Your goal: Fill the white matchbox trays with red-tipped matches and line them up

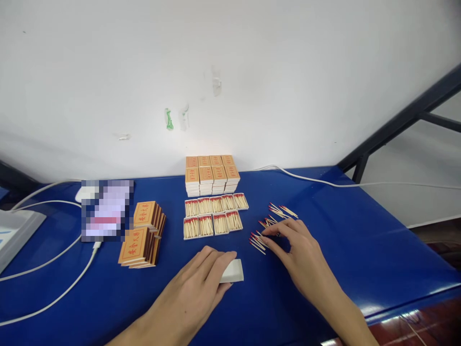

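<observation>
My left hand [198, 283] is closed around a white matchbox tray [233, 271], whose right end sticks out between thumb and fingers. To the right, my right hand [293, 245] pinches at loose matches [258, 242] with red heads; whether one is between the fingertips I cannot make out. More loose matches [283, 210] lie scattered just beyond that hand. Several open trays filled with matches [206, 226] stand in two rows ahead of my hands. Behind them, closed matchboxes [211, 174] are stacked against the wall. Orange matchbox sleeves [139, 242] are piled at the left.
A blurred-out phone [108, 211] lies on the blue table [342, 235] at the left, with a white charging cable [77, 274] plugged in. A clear plastic container [21, 235] is at the far left. Another white cable [313, 179] runs along the back right. A white wall [273, 86] rises behind.
</observation>
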Tool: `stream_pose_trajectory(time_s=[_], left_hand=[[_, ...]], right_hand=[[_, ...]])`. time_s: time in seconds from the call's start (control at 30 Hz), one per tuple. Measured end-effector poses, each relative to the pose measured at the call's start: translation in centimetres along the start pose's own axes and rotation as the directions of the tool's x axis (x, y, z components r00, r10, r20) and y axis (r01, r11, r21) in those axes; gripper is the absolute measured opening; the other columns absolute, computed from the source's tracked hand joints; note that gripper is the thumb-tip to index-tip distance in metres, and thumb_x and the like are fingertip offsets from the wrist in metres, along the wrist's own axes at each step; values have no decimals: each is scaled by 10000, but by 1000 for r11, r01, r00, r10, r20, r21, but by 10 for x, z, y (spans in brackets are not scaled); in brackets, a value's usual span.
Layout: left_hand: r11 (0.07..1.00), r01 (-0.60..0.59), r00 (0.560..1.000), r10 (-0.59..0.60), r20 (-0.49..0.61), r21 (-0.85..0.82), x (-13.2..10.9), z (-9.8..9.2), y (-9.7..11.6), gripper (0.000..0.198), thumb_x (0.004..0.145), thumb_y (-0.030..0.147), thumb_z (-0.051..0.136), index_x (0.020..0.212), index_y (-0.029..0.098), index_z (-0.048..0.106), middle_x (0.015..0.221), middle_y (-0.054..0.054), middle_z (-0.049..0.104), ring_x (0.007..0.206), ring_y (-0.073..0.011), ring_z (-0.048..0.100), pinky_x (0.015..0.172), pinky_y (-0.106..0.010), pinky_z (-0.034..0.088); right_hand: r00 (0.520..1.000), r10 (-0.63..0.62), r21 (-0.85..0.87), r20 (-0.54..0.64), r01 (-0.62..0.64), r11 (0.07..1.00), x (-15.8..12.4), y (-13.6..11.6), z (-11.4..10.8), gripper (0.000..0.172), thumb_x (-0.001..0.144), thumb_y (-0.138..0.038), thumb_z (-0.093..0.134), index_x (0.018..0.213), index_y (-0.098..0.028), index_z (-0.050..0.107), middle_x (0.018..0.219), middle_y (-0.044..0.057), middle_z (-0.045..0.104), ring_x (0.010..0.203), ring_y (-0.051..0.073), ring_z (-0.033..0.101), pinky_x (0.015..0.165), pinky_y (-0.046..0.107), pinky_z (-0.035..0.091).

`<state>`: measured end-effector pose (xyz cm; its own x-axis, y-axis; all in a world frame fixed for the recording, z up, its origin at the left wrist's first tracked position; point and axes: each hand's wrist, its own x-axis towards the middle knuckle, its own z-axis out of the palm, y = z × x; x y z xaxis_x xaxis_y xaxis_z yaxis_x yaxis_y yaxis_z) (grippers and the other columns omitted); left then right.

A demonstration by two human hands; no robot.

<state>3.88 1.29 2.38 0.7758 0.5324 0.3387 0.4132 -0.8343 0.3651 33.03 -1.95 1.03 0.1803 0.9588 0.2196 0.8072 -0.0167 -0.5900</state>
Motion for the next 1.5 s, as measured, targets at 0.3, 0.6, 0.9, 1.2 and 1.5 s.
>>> stream_pose_trajectory(time_s=[0.3, 0.6, 0.9, 1.2, 1.5], left_hand=[[1000, 8, 1000, -8, -3, 5, -1, 0, 0, 353, 1251, 282, 394, 1570, 175, 502, 1302, -117, 769, 1148, -289, 798, 969, -460, 722], [1000, 3, 1000, -3, 6, 1, -1, 1, 0, 354, 1243, 262, 416, 1577, 174, 495, 1315, -124, 763, 1185, -304, 795, 996, -479, 717], [1000, 9, 1000, -9, 15, -9, 1, 1, 0, 364, 1228, 234, 450, 1583, 162, 485, 1322, -129, 764, 1168, -313, 790, 974, -497, 724], [1000, 15, 1000, -15, 22, -14, -2, 2, 0, 368, 1233, 238, 440, 1594, 180, 486, 1333, -123, 762, 1166, -294, 792, 987, -470, 717], [1000, 2, 1000, -2, -3, -2, 1, -1, 0, 360, 1246, 262, 402, 1578, 168, 502, 1309, -127, 773, 1152, -288, 808, 971, -453, 724]], right_hand=[[999, 21, 11, 38, -22, 1000, 2, -3, -1, 310, 1105, -501, 655, 915, -287, 773, 975, 66, 772, 992, 309, 692, 873, 463, 558], [999, 35, -1, -9, -35, 999, 5, -3, 0, 422, 1116, -590, 624, 874, -281, 776, 921, 72, 783, 910, 289, 723, 800, 427, 565], [987, 50, -43, -154, -58, 997, 7, 5, 6, 501, 1120, -679, 571, 1018, -267, 838, 1075, 124, 781, 972, 310, 709, 870, 472, 573], [997, 42, -15, -62, -43, 999, -3, -6, 2, 411, 1108, -606, 643, 902, -304, 831, 954, 66, 787, 892, 280, 711, 793, 427, 573], [976, 79, -77, -201, -96, 992, 5, 6, 0, 564, 1108, -727, 550, 977, -258, 834, 1004, 130, 786, 978, 342, 669, 858, 507, 541]])
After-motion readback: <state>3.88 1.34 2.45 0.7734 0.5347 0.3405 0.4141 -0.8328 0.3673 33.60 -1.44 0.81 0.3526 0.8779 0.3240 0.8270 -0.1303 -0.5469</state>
